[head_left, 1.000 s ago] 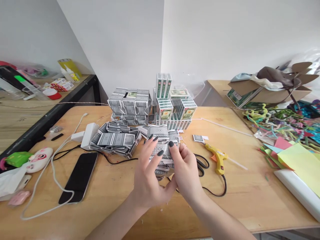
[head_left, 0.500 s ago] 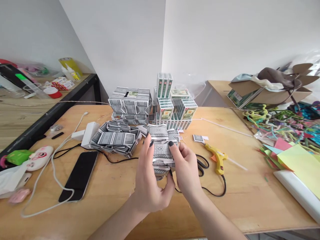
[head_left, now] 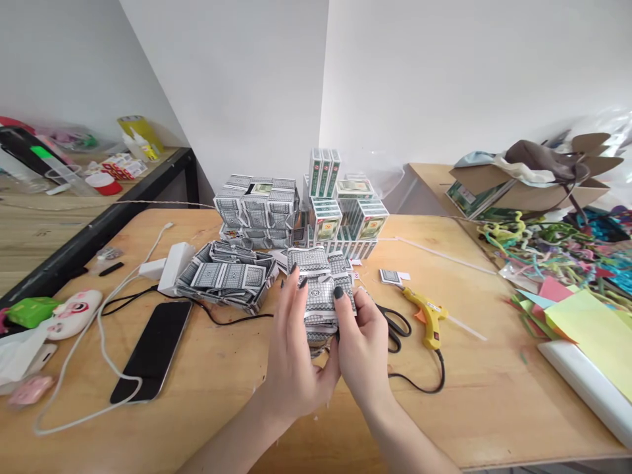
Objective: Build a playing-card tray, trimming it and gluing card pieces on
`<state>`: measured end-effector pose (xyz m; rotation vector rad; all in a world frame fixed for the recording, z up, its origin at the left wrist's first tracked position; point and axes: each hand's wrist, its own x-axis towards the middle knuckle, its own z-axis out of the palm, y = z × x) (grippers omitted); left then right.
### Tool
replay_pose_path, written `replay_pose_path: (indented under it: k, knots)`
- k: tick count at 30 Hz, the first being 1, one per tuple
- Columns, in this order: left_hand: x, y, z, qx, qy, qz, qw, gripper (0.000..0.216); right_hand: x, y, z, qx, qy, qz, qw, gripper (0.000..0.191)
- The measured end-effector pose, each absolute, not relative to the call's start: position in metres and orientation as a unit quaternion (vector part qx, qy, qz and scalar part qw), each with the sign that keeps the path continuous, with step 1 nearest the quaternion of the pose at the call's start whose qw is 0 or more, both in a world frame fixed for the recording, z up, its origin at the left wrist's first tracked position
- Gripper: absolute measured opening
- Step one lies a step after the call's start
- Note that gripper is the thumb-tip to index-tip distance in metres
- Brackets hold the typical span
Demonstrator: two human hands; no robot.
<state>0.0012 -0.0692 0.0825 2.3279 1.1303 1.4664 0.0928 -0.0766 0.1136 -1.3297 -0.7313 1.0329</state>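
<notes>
Both hands hold a folded piece made of grey patterned playing cards point(head_left: 320, 306) above the wooden table point(head_left: 222, 382). My left hand point(head_left: 296, 355) grips its left side, fingers closed along the edge. My right hand point(head_left: 363, 342) pinches the right side, thumb on the front face. Just behind the piece lie more folded card pieces point(head_left: 311, 258). A flat heap of joined cards point(head_left: 224, 280) sits to the left. Stacks of card boxes point(head_left: 301, 207) stand at the back.
A yellow glue gun point(head_left: 427, 316) with a black cord and black scissors point(head_left: 395, 326) lie right of my hands. A black phone point(head_left: 153, 352), white charger point(head_left: 175, 263) and cables lie left. Coloured paper point(head_left: 585, 322) and pipe cleaners point(head_left: 548, 250) fill the right side.
My left fingers have slid from the front of the card piece to its left edge, and both hands have squeezed the piece narrower. The view has tilted slightly.
</notes>
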Motion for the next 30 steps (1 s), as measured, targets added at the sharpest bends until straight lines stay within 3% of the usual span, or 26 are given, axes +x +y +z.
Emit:
replay_pose_path:
  k: [11, 16, 23, 30]
  knots:
    - [-0.005, -0.066, 0.086, 0.772, 0.401, 0.486, 0.086, 0.068, 0.111, -0.076, 0.094, -0.543, -0.29, 0.491, 0.617, 0.038]
    - [-0.009, -0.062, 0.089, 0.768, 0.391, 0.496, 0.107, 0.061, 0.113, -0.083, 0.077, -0.537, -0.275, 0.501, 0.621, 0.03]
    - [-0.011, -0.056, 0.099, 0.724, 0.445, 0.516, 0.102, 0.056, 0.106, -0.088, 0.106, -0.463, -0.46, 0.521, 0.55, 0.038]
    - [-0.021, -0.049, 0.097, 0.625, 0.463, 0.546, 0.311, 0.056, 0.116, -0.085, 0.115, -0.464, -0.511, 0.501, 0.522, 0.035]
